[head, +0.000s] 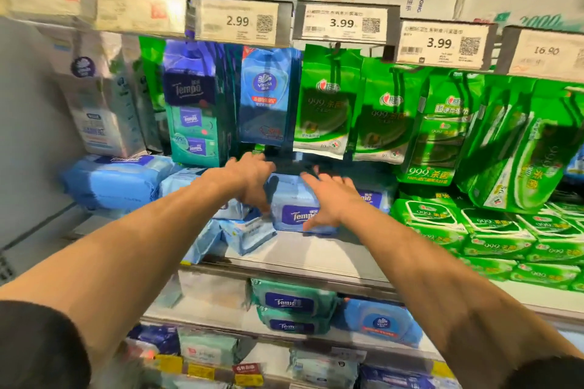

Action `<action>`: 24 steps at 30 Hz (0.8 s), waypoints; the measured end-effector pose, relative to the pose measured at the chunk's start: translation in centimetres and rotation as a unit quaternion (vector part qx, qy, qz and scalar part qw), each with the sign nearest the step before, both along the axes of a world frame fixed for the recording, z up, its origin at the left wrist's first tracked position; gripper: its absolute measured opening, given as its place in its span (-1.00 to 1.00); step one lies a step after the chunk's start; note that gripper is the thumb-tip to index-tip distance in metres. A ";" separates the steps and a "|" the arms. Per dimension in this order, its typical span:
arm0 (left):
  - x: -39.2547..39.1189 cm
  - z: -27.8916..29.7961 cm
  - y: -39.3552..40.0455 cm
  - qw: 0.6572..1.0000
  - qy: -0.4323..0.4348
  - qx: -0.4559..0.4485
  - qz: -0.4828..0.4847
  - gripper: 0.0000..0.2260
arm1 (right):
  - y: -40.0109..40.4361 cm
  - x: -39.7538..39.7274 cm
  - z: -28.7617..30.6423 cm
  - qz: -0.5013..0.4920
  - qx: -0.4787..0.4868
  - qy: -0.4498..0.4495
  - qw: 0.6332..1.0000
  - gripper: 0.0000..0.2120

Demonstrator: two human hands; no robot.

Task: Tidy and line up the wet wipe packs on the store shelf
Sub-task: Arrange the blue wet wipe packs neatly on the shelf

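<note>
Light blue Tempo wet wipe packs lie on the middle shelf [309, 256]. One upright blue Tempo pack [292, 208] stands between my two hands. My left hand [252, 180] reaches in at its left side, fingers spread over the packs there. On the pack's right side rests my right hand [328, 199], fingers spread and thumb at the front label. Two smaller blue packs [249, 235] lie tilted and askew in front, below my left hand. A further Tempo pack [373, 197] shows behind my right wrist.
A large blue pack [110, 180] lies at the shelf's left. Green 999 packs [493, 230] are stacked at the right. Hanging Tempo, Vinda and green packs [322, 101] dangle above under price tags [341, 24]. More packs [294, 303] sit on lower shelves.
</note>
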State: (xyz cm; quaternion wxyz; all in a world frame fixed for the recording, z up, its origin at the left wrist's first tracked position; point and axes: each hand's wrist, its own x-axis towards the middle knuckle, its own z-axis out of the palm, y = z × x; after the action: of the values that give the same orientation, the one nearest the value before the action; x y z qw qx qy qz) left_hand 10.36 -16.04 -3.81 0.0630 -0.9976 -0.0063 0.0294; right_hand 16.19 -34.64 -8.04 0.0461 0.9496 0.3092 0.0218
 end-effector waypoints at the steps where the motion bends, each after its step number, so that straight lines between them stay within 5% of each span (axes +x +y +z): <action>1: -0.4 -0.1 0.6 1.000 -0.007 0.004 -0.003 -0.15 | 1.0 0.2 -0.2 -0.001 -0.001 0.003 1.000 0.18; 8: -1.5 -1.0 2.6 0.999 -0.032 -0.023 -0.001 -0.11 | 4.4 0.8 -2.9 0.012 -0.013 -0.008 1.000 0.20; 24: -0.2 -1.1 0.8 1.000 -0.026 -0.006 0.000 -0.10 | 0.5 0.3 -3.5 -0.005 -0.032 -0.051 0.998 -0.08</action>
State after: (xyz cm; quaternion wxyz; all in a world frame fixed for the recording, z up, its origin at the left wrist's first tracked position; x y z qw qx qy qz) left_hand 10.21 -15.23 -4.91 0.0564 -0.9984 -0.0074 0.0039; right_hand 16.47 -34.19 -11.59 0.0925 0.9467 0.3026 0.0605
